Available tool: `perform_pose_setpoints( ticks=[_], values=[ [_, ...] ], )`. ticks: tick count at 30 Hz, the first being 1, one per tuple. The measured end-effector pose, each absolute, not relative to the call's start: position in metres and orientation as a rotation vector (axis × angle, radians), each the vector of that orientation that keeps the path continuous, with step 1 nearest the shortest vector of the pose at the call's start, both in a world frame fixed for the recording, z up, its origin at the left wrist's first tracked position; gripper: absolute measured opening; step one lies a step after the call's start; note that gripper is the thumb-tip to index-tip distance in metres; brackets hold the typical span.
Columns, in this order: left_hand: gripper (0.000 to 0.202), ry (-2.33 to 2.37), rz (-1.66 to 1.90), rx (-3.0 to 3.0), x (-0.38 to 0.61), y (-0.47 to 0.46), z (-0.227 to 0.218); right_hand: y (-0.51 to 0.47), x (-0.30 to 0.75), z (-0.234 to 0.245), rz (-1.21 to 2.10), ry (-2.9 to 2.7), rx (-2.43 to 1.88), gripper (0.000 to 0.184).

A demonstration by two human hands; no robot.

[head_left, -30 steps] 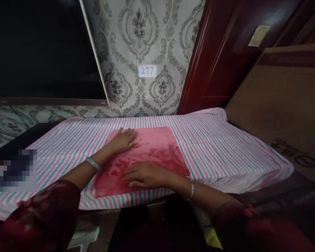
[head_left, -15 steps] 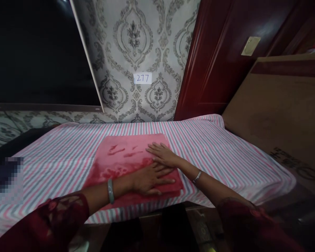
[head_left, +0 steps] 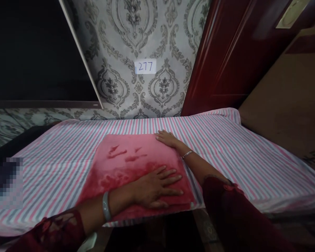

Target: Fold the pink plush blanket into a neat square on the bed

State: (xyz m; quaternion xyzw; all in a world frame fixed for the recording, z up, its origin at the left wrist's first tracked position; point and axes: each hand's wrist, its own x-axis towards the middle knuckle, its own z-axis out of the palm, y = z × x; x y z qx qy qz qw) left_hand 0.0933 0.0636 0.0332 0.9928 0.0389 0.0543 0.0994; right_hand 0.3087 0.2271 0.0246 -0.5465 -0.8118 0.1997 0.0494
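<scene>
A folded pink and red cloth [head_left: 120, 162], soft like a towel, lies flat near the front edge of the striped sheet [head_left: 217, 147]. Its back part is pale pink with a few dark red marks, and its front part is deep red. Spread across the front right of the cloth is my left hand [head_left: 157, 187], palm down with fingers apart. At the cloth's back right corner rests my right hand [head_left: 168, 139], flat with fingers stretched out. The two hands are apart, and neither grips anything.
A large dark screen [head_left: 39, 52] stands at the back left. Behind the sheet is a patterned wall with a paper label [head_left: 145, 66] reading 277. A dark red door [head_left: 223, 63] and a cardboard box [head_left: 286, 101] border the right side.
My right hand has moved away from my left hand, back to the cloth's far right corner. My left hand stays on the front part with fingers more spread. The view has come closer.
</scene>
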Motion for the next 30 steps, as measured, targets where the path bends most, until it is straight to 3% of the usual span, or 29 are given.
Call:
perform_pose_setpoints(
  ticks=[9,13,18,23,30],
  values=[
    [0.065,0.136,0.141,2.975,0.096,0.064,0.031,0.223,0.305,0.03,0.594,-2.446,-1.748,0.061],
    [0.064,0.163,0.159,3.007,0.097,0.057,0.043,0.209,0.302,0.055,0.356,-2.414,-1.771,0.06],
    [0.069,0.335,0.234,3.004,0.071,0.028,0.055,0.155,0.278,0.074,0.101,-2.669,-1.257,0.054],
    [0.069,0.656,0.266,3.038,0.04,-0.01,0.027,0.106,0.246,0.054,0.254,-2.944,-0.651,0.051],
    [0.071,0.835,0.325,3.013,0.043,-0.025,0.0,0.168,0.229,0.047,0.365,-2.948,-0.921,0.063]
  ],
)
